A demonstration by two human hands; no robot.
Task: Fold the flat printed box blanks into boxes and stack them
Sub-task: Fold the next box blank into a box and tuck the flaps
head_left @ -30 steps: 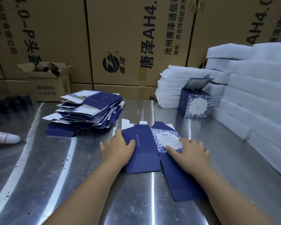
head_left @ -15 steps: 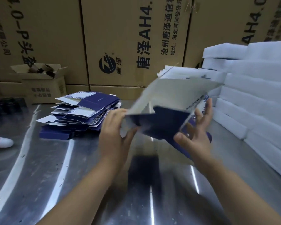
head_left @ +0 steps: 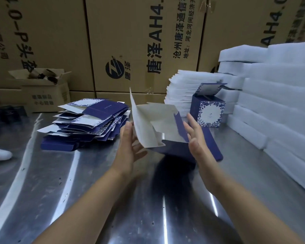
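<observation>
Blank (head_left: 155, 127): half-opened, white inside up, off the table (head_left: 95, 199) — between both hands.
Left hand (head_left: 128, 145): fingers straight, against its left flap.
Right hand (head_left: 195, 138): fingers straight, against its blue right side.
Pile (head_left: 88, 120): flat blanks, well left.
Box (head_left: 208, 110): folded — behind, right.

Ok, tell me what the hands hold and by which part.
The half-folded box blank, pressed between both hands: left hand flat against its white left flap, right hand against its blue right wall. Neither curls round it.

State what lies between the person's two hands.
A half-opened box blank, white inside showing, lies between the left hand and right hand, in the head view.
</observation>
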